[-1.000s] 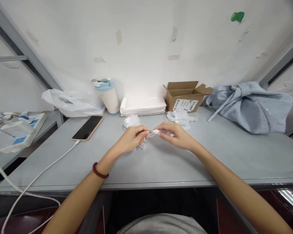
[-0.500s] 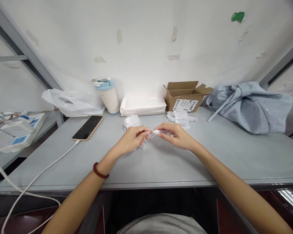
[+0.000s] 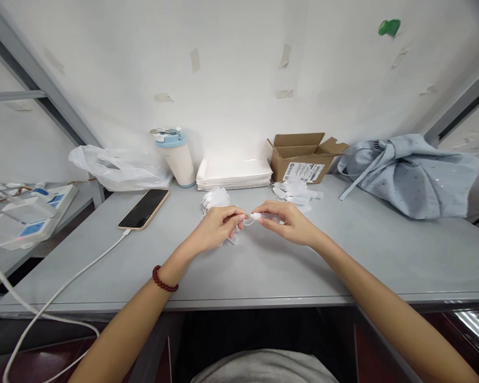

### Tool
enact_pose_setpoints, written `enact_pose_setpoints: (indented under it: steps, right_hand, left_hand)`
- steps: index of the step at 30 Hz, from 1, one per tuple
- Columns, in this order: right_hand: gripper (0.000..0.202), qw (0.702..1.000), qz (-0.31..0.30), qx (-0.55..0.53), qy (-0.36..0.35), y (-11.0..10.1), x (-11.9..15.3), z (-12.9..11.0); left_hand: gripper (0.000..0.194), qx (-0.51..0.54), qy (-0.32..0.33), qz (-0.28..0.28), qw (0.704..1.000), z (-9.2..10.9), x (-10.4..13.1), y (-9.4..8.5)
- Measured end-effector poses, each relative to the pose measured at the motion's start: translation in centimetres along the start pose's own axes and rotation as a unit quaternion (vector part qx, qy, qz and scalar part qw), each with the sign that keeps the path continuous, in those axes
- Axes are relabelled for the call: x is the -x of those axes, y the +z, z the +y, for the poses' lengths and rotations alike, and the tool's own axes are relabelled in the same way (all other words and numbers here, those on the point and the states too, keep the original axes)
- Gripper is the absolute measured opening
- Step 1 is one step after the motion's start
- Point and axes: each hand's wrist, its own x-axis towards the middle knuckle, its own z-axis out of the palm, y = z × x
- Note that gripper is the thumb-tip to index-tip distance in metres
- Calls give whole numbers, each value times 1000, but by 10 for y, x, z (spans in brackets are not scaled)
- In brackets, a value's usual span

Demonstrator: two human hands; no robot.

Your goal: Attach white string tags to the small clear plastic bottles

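Right hand (image 3: 284, 221) pinches a small translucent, white-tipped plastic tube (image 3: 257, 216), likely light, slick, best held mid-body; left hand (image 3: 217, 226) pinches its thin white cord (image 3: 248, 223), probably limp

Just below the frame's centre, we see a small translucent plastic tube (image 3: 270, 216) held nearly level, its white end (image 3: 256, 216) pointing left, a thin white cord (image 3: 248, 223) curving beside it.

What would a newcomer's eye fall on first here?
Probably the left hand and right hand, close together over the table, the right pinching a small white-tipped piece. Then the open cardboard box behind the right hand, and the bunched blue-grey cloth at far right.
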Motion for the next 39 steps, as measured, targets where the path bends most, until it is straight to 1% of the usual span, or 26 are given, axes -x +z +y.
enact_pose_setpoints:
  steps: [6,10,15,22,30,33,37,39]
  right_hand:
    - [22,1000,0,22,-18,1,0,2]
    - [25,999,-7,36,-31,1,0,1]
    - [26,998,-13,44,-38,0,0,-2]
    - [24,998,-13,43,-36,5,0,-3]
    - [24,998,1,51,-45,8,-1,0]
    - [23,997,20,49,-50,6,-1,3]
    - [23,996,51,47,-52,2,-1,5]
    - [22,996,59,47,-50,1,-2,5]
  left_hand:
    - [26,-2,6,-7,1000,-6,0,1]
    - [27,-27,23,-1,999,-9,-1,5]
    - [26,-70,47,10,996,-8,-3,10]
    - [25,-100,69,19,992,-8,-3,13]
    - [26,-127,96,29,987,-10,-4,12]
    - [24,-102,90,47,990,-9,-4,11]
    - [24,-24,51,81,995,-8,-3,9]
    - [24,-5,32,92,995,-7,-3,8]
